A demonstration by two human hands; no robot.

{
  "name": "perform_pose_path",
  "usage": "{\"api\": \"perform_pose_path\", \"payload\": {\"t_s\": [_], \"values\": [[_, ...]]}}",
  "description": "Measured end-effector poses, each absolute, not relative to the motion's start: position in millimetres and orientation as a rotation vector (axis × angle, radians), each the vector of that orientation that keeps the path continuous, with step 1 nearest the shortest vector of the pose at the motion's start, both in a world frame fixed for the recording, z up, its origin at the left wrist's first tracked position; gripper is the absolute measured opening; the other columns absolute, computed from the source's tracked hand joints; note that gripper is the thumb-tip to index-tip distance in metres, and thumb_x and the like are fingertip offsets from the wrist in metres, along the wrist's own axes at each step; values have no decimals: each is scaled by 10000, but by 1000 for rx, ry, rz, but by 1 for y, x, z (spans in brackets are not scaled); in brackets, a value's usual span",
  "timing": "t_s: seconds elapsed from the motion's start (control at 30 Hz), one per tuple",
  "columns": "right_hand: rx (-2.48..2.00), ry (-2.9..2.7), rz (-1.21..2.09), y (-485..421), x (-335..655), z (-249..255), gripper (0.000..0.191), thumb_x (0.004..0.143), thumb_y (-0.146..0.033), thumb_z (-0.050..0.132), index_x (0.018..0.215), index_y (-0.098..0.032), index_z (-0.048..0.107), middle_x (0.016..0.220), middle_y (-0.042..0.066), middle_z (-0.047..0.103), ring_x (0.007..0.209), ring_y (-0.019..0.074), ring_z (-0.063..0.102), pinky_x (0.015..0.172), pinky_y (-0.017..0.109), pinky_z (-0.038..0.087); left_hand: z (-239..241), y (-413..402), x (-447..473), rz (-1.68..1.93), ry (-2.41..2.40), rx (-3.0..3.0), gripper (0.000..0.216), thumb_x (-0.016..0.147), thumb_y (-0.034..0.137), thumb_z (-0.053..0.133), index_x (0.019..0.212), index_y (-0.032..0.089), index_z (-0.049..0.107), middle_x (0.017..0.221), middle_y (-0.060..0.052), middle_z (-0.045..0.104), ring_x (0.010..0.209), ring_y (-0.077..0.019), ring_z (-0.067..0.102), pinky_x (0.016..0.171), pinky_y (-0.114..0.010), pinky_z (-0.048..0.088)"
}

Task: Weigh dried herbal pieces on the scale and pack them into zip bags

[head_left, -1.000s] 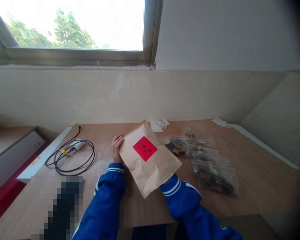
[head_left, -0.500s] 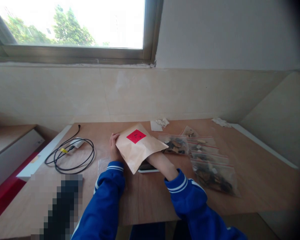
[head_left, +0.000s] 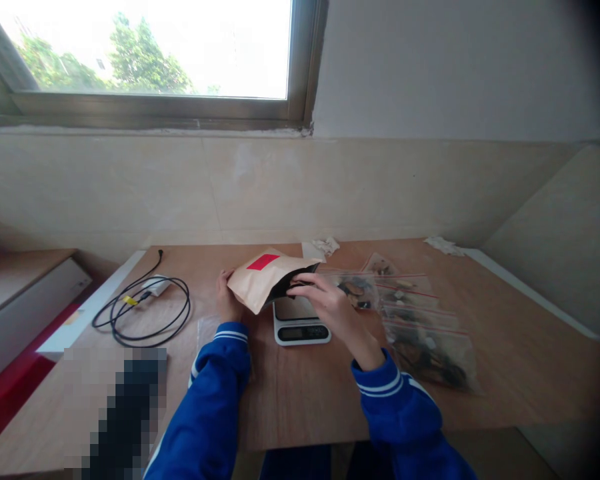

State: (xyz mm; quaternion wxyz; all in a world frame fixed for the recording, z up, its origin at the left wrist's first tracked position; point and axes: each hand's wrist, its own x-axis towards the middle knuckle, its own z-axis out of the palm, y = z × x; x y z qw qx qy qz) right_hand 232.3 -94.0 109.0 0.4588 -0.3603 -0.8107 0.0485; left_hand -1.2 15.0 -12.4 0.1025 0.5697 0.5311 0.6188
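Since half a second ago, right hand (head_left: pixel 330 308) has come out from under the tan paper pouch with a red square label (head_left: pixel 266 280) and now sits at its open mouth, fingers curled, tips pinching the dark inner edge. Left hand (head_left: pixel 226 300) clasps the pouch's closed end, fingers wrapped behind it; grip depth hidden. Pouch now lies lower and nearly flat, mouth pointing right, held just above the small white digital scale with grey platform (head_left: pixel 300 321), now exposed on the wooden surface (head_left: pixel 290 400). Clear zip bags with red seal strips (head_left: pixel 415 320) lie right of the scale, near the right hand. Coiled black cable (head_left: pixel 145 310) lies to the left, well apart. Beige tiled wall and metal-framed window (head_left: pixel 180 113) behind.
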Motion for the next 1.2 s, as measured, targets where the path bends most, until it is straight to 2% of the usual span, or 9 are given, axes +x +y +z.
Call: {"api": "perform_pose_path", "payload": {"t_s": [0.17, 0.33, 0.4, 0.63, 0.83, 1.03, 1.2], "values": [[-878, -1541, 245, -93, 244, 101, 179, 904, -205, 536, 927, -258, 705, 1062, 48, 675, 1025, 183, 631, 924, 355, 504, -22, 22, -5, 1840, 1606, 1681, 332, 755, 130, 541, 1084, 168, 561, 1178, -131, 575, 1229, -267, 478, 1065, -434, 355], [-1009, -1458, 313, -85, 252, 66, 143, 875, -240, 569, 897, -235, 710, 1024, 65, 676, 998, 202, 630, 905, 379, 505, -30, 30, -10, 1825, 1755, 1500, 329, 703, 92, 544, 1021, 175, 550, 931, -64, 600, 881, -203, 594, 852, -388, 485], [-1092, -1571, 337, -79, 251, 46, 181, 880, -212, 542, 905, -236, 720, 1005, 62, 671, 972, 199, 633, 887, 369, 507, -32, 31, -11, 1806, 1788, 1430, 315, 698, 98, 558, 1000, 183, 543, 874, -42, 594, 832, -192, 589, 821, -376, 488], [-1247, -1843, 360, -59, 237, 5, 232, 896, -181, 506, 981, -226, 717, 1056, 75, 649, 1008, 205, 626, 898, 364, 504, -37, 32, -9, 1751, 1725, 1455, 328, 720, 99, 538, 1036, 186, 528, 850, -26, 582, 787, -171, 583, 743, -340, 495], [-1217, -1802, 422, -48, 240, 3, 251, 911, -267, 508, 1081, -188, 674, 1090, 102, 660, 1015, 200, 633, 903, 355, 503, -35, 30, -7, 1788, 1695, 1459, 363, 686, 68, 560, 1031, 180, 541, 875, -40, 593, 804, -174, 585, 746, -341, 499], [-1229, -1777, 449, -46, 249, 4, 284, 906, -197, 433, 1066, -177, 667, 1078, 96, 691, 1027, 202, 638, 914, 378, 492, -31, 28, -6, 1767, 1723, 1484, 380, 665, 26, 538, 1010, 182, 561, 863, -37, 596, 798, -175, 591, 741, -345, 502], [-1234, -1783, 440, -49, 252, -4, 301, 863, -164, 458, 1093, -192, 652, 1077, 85, 694, 1012, 207, 643, 918, 398, 495, -33, 31, -7, 1790, 1707, 1456, 361, 664, 45, 558, 1000, 176, 578, 853, -34, 603, 792, -172, 593, 748, -342, 499]]}}
